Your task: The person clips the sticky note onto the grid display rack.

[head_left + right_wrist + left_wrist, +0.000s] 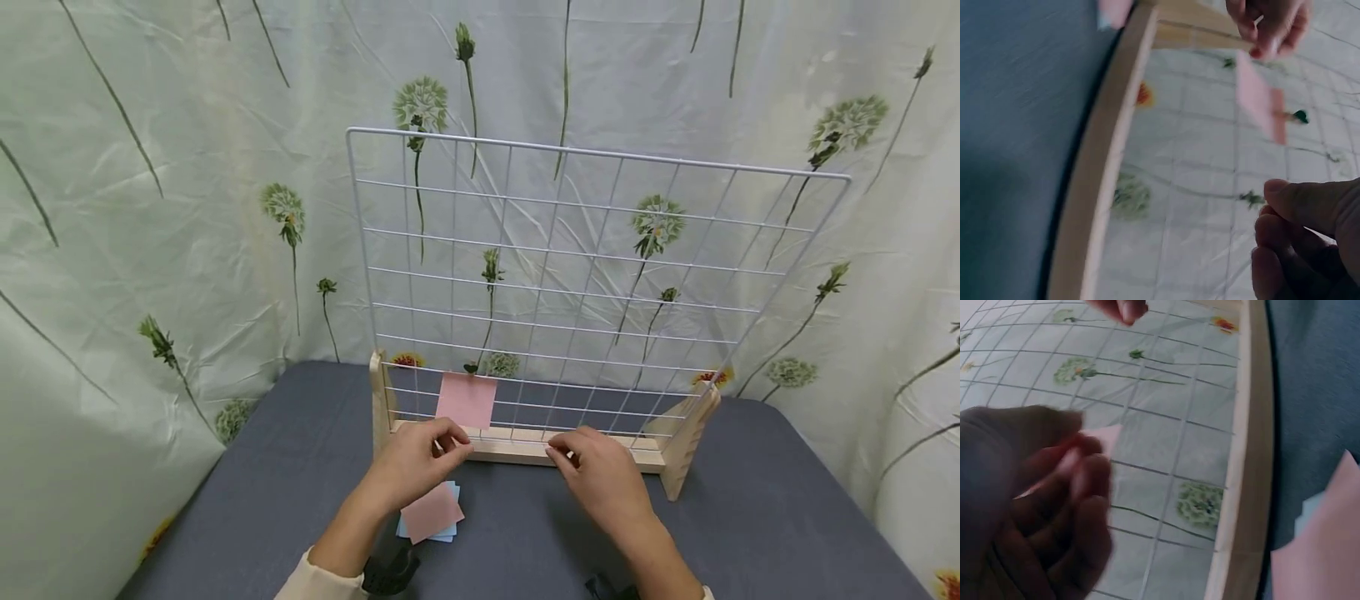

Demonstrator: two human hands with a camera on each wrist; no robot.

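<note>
Pink note, position: the pink sticky note (467, 400) hangs on the lower left part of the white wire grid panel (510, 145). A small clip (1300, 117) with a green leaf-shaped end sits at the note's upper edge. The panel stands in a wooden base rail (517, 452), with a left wooden end support (381, 400) and a right wooden end support (688, 442).

Governing relation: the note lies just beyond and above the fingertips of the left hand (422, 458), slightly to their right. The left hand is the nearer of the two. The note is close to square (no long axis is evident), and its clipped edge faces up, away from the hand.

Left hand, state: fingers and thumb are bent toward one another beside the note's lower edge. Whether they pinch that edge cannot be told; the right wrist view shows them very near or touching its corner.

Right hand, state: the right hand (600, 475) is before the panel's lower middle, apart from the note, with thumb and fingertips together. Whether it grasps a small item cannot be told.

Loose notes: a stack of pink and blue sticky notes (433, 512) lies on the dark tabletop (510, 533), near the left wrist.
</note>
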